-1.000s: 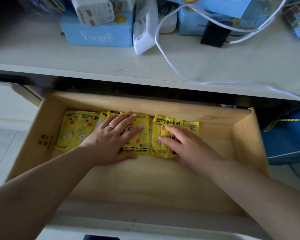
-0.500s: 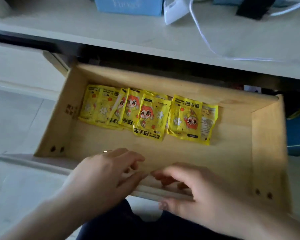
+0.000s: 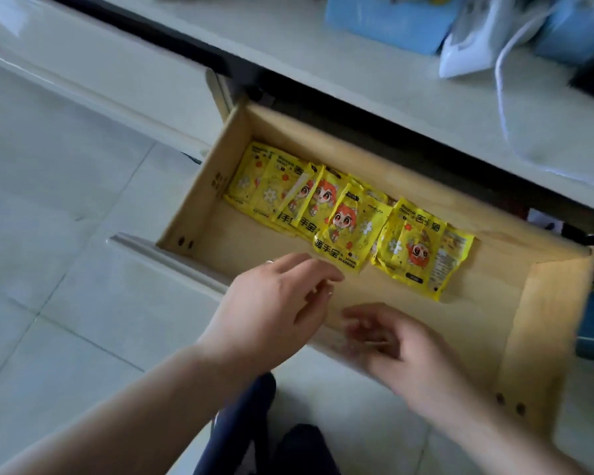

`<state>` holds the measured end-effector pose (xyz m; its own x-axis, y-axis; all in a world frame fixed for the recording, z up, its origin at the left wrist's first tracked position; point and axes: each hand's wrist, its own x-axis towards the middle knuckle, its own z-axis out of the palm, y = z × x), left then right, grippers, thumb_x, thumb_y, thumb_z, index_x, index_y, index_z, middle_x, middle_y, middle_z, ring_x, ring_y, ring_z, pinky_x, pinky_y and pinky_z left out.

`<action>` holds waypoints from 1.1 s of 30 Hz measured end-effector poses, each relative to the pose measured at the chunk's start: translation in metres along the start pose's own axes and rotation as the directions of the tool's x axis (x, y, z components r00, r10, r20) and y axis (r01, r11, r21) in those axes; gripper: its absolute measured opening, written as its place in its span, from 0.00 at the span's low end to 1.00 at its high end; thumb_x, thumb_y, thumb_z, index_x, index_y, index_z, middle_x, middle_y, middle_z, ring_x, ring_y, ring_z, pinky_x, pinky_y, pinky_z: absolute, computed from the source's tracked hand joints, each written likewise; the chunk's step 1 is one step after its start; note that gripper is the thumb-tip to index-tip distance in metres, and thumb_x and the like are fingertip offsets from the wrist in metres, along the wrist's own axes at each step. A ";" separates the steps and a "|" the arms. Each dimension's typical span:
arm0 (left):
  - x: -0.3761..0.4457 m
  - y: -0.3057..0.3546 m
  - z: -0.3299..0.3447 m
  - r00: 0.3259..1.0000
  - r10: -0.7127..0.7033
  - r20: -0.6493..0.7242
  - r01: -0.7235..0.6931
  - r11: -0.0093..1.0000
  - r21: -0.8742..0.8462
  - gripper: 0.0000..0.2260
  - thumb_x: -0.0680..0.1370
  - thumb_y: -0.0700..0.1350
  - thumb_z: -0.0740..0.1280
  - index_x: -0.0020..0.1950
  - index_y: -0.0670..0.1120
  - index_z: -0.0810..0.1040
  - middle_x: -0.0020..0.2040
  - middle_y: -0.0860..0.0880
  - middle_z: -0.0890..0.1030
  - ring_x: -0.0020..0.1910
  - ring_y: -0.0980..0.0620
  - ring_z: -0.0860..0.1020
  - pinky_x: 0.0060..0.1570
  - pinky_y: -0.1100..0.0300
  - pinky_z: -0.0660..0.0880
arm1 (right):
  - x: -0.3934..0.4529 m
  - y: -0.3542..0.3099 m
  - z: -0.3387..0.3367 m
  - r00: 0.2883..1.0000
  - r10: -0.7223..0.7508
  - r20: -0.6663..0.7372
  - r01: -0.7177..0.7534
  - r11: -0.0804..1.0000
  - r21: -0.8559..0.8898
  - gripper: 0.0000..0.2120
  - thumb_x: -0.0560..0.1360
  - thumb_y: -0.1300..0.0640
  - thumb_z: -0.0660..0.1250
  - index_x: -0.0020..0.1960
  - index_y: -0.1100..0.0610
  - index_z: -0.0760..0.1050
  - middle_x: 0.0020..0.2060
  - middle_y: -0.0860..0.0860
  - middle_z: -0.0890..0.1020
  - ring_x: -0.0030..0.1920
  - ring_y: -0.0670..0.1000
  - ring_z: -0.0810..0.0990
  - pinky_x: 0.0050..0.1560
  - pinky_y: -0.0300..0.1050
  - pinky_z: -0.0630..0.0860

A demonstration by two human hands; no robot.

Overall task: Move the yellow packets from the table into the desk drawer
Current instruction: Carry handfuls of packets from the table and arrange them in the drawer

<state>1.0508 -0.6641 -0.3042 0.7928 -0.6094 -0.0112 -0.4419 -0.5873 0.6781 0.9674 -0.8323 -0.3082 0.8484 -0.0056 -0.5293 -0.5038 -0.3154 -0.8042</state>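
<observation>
- Head view, far left: pale floor tiles (image 3: 66, 303) fill that side, with a cream cabinet front (image 3: 83, 73) above them.
- Next comes the wooden desk drawer (image 3: 199, 197), pulled out from under the tabletop (image 3: 374, 77); its left wall shows dark marks and two screw holes near the front corner.
- Inside the drawer, toward its back wall, lie the yellow packets (image 3: 343, 231), spread in an overlapping row from the left wall to past the middle. Several show a cartoon figure with orange hair; one in front reads "HAND WARMER".
- A second small cluster of the same packets sits just right of the first, crumpled, some printed upside down to this view. The drawer's right part holds only bare wood.
- Left hand (image 3: 275, 310) hovers over the drawer's front edge, fingers loosely extended toward the nearest packet, fingertips just beside its lower corner; it holds nothing. A ring shows on one finger.
- Right hand (image 3: 402, 351), blurred, is at the front rail of the drawer, fingers slightly curled. Whether it grips the rail I cannot tell.
- On the tabletop, at the upper right, stand blue boxes (image 3: 384, 25), a white device (image 3: 467, 53) and a white cable (image 3: 504, 94).
- Dark trousers (image 3: 247, 430) show at the bottom, between the forearms.
</observation>
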 end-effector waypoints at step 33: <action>-0.605 0.268 -0.259 -0.203 -0.952 -0.230 -0.150 0.262 -0.953 0.08 0.77 0.39 0.65 0.51 0.50 0.79 0.40 0.53 0.84 0.38 0.57 0.80 0.46 0.58 0.76 | -0.433 -0.319 0.329 0.738 -0.062 0.671 0.169 0.981 -0.095 0.09 0.71 0.61 0.69 0.50 0.50 0.78 0.43 0.50 0.85 0.49 0.48 0.83 0.57 0.46 0.77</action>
<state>0.5615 -0.3144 0.0745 0.3563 0.8049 -0.4746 0.1657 0.4454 0.8798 0.7075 -0.4175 0.0883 0.5486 0.6525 -0.5228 -0.3358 -0.4007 -0.8525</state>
